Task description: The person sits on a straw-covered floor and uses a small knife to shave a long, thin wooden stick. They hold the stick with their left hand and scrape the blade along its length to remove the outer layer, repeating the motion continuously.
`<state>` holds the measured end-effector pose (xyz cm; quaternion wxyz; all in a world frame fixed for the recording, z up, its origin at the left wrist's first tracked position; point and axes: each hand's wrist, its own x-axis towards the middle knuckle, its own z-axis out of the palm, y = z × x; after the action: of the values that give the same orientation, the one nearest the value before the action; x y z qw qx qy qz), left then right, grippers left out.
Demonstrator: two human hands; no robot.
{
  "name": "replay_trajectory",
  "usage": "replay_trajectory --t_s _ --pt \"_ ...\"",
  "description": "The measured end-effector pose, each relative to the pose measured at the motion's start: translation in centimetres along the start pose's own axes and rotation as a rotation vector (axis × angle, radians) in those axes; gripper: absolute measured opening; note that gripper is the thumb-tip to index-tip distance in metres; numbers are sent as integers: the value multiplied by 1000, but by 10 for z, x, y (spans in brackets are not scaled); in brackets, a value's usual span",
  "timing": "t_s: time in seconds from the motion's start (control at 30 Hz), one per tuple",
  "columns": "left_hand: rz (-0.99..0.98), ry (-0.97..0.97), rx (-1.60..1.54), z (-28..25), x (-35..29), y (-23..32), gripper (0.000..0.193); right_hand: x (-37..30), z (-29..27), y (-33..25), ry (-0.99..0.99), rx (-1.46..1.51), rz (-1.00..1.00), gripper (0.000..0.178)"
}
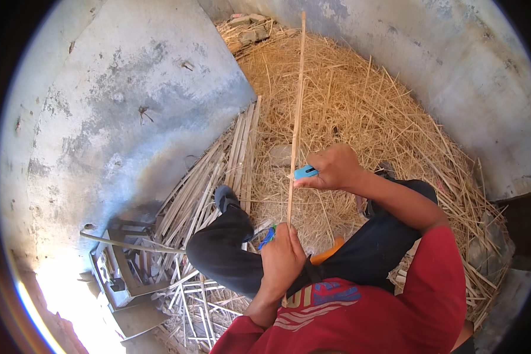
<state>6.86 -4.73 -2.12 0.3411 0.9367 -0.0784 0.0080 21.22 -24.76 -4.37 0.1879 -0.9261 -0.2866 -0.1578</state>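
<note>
A long, thin bamboo strip (298, 94) stretches away from my lap toward the far wall. My left hand (281, 255) is closed around its near part. Farther along the strip, my right hand (338, 167) grips a light blue utility knife (305, 171). The knife's tip end meets the strip from the right; the blade itself is too small to make out. Just beside my left hand is a dark blue item (266, 237), partly hidden by that hand. An orange curved object (328, 252) lies between my legs.
Loose shavings (348, 106) cover the ground ahead and to the right. A pile of bamboo strips (236, 153) lies at left, by a pale wall panel (130, 106). A wooden frame (124, 265) stands lower left. My bent legs (227, 251) flank the work.
</note>
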Motion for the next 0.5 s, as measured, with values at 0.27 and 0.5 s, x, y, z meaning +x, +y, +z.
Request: replay_trajectory --t_s 0.27,0.5 --pt "15 -33 -9 -2 -1 0 11 -1 3 8 124 14 65 70" --pt "-61 -138 -62 -5 -9 1 11 12 6 56 214 -102 -46 74"
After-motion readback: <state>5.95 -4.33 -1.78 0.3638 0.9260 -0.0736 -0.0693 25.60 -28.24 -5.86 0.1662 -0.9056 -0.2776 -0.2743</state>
